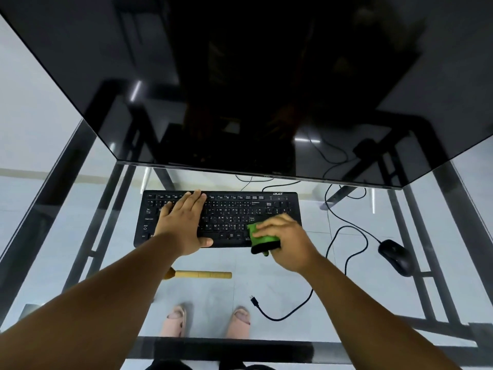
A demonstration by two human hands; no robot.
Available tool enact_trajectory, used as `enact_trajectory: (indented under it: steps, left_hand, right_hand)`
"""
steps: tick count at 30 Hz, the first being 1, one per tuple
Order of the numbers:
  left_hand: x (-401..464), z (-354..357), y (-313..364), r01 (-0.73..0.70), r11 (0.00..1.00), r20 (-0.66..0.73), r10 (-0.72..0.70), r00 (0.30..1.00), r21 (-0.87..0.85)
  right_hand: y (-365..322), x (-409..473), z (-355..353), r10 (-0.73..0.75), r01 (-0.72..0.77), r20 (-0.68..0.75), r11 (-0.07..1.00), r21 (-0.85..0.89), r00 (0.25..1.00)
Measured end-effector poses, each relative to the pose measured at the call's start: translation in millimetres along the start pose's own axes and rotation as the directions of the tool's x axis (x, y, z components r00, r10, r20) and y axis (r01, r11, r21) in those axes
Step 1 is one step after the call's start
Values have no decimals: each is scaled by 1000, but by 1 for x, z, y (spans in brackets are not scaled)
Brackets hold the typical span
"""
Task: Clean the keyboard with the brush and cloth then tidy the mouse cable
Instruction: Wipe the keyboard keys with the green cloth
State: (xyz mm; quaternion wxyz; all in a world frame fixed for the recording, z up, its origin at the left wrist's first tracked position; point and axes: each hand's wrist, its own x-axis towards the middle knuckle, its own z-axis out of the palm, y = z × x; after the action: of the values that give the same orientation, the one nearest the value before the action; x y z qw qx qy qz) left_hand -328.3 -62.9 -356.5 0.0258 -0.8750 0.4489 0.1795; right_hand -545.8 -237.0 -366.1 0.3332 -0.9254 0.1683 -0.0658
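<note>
My right hand (284, 240) grips the green cloth (262, 237), fingers curled over its top, and it presses the cloth on the right end of the black keyboard (229, 217), at the near edge beside the number keys. A black border of the cloth hangs down past the near edge of the keyboard. My left hand (184, 220) holds nothing; it lies flat on the left half of the keyboard with straight fingers that reach the top row of keys, and the thumb rests near the space bar. The keyboard lies on a glass table (293, 289), just in front of the lower edge of a big dark monitor (240, 76). The brush (200, 275), with a pale wooden handle, lies on the glass on the near side of the keyboard, apart from it, partly hidden by my left forearm. The black mouse (395, 257) sits well to the right of the keyboard. Its cable (344, 236) runs loose in curves between mouse and keyboard, and the plug (253, 300) lies free on the glass, near side of the keyboard.
</note>
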Motion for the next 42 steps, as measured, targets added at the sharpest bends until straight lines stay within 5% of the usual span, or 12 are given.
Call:
enact_trajectory:
  steps: [5, 19, 22, 25, 29, 32, 38, 42]
  left_hand:
    - [-1, 1, -2, -6, 1000, 6, 7, 1000, -15]
    - [-2, 0, -9, -48, 998, 0, 48, 999, -32]
    - [-6, 1, -16, -23, 998, -20, 22, 1000, -54]
    - [-11, 4, -27, 8, 997, -44, -12, 999, -78]
    - [-16, 3, -48, 27, 997, -32, -30, 999, -73]
    - [-20, 1, -67, 60, 995, -24, -62, 998, -77]
    - [-23, -3, -98, 63, 996, 5, -62, 998, -68]
    - [-26, -4, -116, 73, 994, -1, -74, 997, -76]
  right_hand:
    - [12, -3, -12, 90, -97, -140, 994, -42, 986]
    - [0, 1, -6, 61, -63, -65, 997, -35, 996]
    - [8, 13, -15, 169, -183, -155, 980, -81, 973]
    - [5, 38, -10, 344, -382, -362, 923, -38, 866]
    - [-20, 70, 7, 474, -535, -377, 842, -71, 796]
    - [-42, 89, 24, 446, -495, -355, 867, -56, 822]
    - [-74, 101, 52, 167, -182, -121, 976, -122, 978]
    - [-62, 97, 37, 265, -305, -174, 911, -277, 948]
